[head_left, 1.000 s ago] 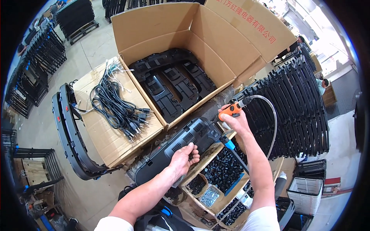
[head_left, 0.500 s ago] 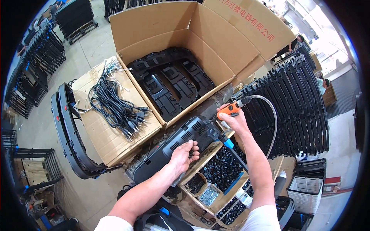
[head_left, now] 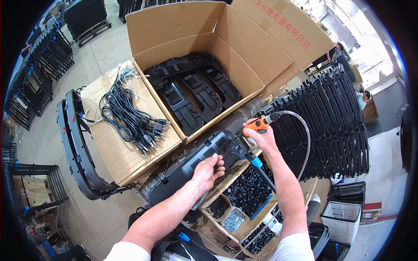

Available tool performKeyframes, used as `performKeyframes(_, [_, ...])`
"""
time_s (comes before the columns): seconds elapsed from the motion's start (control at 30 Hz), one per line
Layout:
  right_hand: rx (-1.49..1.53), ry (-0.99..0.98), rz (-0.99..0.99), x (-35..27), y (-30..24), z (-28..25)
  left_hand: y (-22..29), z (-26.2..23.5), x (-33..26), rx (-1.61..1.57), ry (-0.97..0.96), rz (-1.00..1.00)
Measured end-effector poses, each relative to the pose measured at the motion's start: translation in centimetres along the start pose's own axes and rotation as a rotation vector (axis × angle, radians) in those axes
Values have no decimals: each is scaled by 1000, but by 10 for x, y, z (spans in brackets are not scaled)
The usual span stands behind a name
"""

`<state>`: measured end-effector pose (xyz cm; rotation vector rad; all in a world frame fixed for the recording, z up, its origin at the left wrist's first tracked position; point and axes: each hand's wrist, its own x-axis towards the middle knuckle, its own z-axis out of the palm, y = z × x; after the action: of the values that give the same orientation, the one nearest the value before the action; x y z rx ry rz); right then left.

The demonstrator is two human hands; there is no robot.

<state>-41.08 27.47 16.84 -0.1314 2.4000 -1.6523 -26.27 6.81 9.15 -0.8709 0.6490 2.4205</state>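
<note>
A long black plastic housing [head_left: 167, 189] with vent slots lies slantwise in front of me. My right hand [head_left: 264, 138] is wrapped round an orange air screwdriver [head_left: 256, 126] at the housing's far right end; the tool's tip is hard to make out there. A clear air hose [head_left: 308, 143] curves from the tool's back end. Over the housing's near edge, by the vents, my left hand [head_left: 207, 172] is closed with fingers curled. Small dark bits show between its fingers, too small to name surely.
Beyond the housing stands an open cardboard box [head_left: 174, 32] of black plastic parts. Left of it, black power cords [head_left: 124, 115] lie on cardboard. Bins near me hold black knob-like parts [head_left: 248, 191], dark screws [head_left: 218, 206] and silver screws [head_left: 234, 219]. Black frames [head_left: 322, 122] are stacked at right.
Both hands keep nearly the same places. My left hand has shifted slightly up toward the vents, and the whole view has moved a little.
</note>
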Motion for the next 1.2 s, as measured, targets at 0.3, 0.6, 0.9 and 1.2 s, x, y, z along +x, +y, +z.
performKeyframes(0.3, [214,0,-154,-62,-46,31,10,11,20,-131,38,44])
performKeyframes(0.6, [196,-82,-251,-83,-50,51,12,10,34,-353,13,21])
performKeyframes(0.9, [150,-111,-262,-82,-53,60,15,-4,39,-424,-101,-72])
performKeyframes(1.2, [142,-84,-295,-80,-54,69,21,-2,30,-383,-130,-50])
